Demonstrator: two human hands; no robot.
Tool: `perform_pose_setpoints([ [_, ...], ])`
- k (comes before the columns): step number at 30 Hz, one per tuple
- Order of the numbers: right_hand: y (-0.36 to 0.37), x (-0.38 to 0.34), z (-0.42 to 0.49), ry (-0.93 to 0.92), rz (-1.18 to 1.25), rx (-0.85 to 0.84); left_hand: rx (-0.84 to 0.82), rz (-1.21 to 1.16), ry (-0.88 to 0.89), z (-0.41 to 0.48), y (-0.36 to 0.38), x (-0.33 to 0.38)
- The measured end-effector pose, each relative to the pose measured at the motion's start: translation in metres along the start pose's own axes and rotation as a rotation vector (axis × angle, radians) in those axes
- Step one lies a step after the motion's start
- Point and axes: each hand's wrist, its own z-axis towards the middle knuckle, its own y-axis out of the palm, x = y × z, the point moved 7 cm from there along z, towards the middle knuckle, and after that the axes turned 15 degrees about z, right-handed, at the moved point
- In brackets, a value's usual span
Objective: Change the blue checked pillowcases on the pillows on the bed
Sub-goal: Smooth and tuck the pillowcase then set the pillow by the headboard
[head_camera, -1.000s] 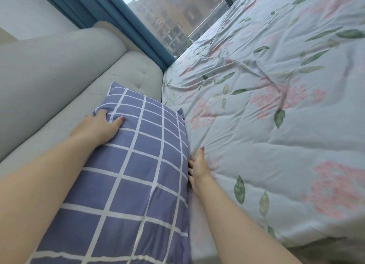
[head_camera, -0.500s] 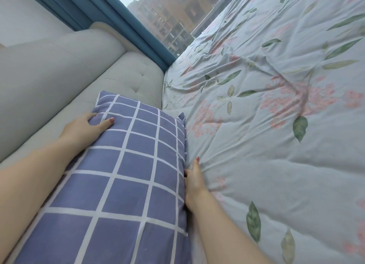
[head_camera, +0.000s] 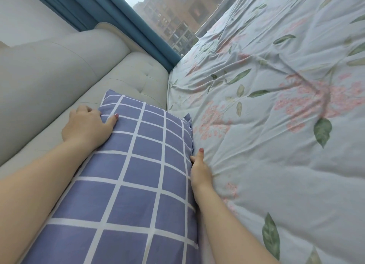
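A pillow in a blue checked pillowcase (head_camera: pixel 138 174) leans against the padded grey headboard (head_camera: pixel 59 70), filling the lower middle of the view. My left hand (head_camera: pixel 87 127) grips the pillow's far left corner, thumb on top and fingers curled behind it. My right hand (head_camera: pixel 199 169) is wedged between the pillow's right edge and the floral duvet (head_camera: pixel 276 125); its thumb lies against the edge and its fingers are hidden underneath.
The floral duvet covers the bed to the right. A blue curtain (head_camera: pixel 126 22) and a window (head_camera: pixel 177 12) stand beyond the headboard. A tufted grey cushion panel (head_camera: pixel 138 80) runs along below the headboard, behind the pillow.
The pillow has come closer and lower in view. My left hand has slid to the pillow's far corner. My right hand stays at the right edge.
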Motion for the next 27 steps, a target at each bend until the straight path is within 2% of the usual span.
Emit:
perform_pose_setpoints([
  [6, 0.031, 0.002, 0.016, 0.089, -0.005, -0.180, -0.195, -0.178, -0.021, 0.031, 0.024, 0.008],
  [9, 0.043, 0.020, 0.049, 0.096, -0.052, -0.215, -0.237, -0.304, -0.020, 0.032, 0.027, 0.014],
  [12, 0.044, 0.021, 0.057, 0.159, -0.070, -0.200, -0.174, -0.421, -0.002, 0.026, 0.024, 0.012],
  [16, 0.031, -0.005, 0.030, 0.284, 0.019, -0.203, -0.043, -0.769, -0.048, 0.018, 0.015, 0.001],
  [21, 0.036, 0.022, 0.037, 0.345, -0.038, -0.212, 0.059, -1.067, -0.114, 0.008, 0.005, -0.006],
  [24, 0.045, 0.009, 0.028, 0.246, -0.187, -0.207, 0.091, -1.144, -0.137, 0.005, 0.004, -0.011],
  [27, 0.038, 0.004, 0.030, 0.144, -0.203, -0.171, 0.099, -1.192, -0.162, 0.001, 0.004, -0.014],
])
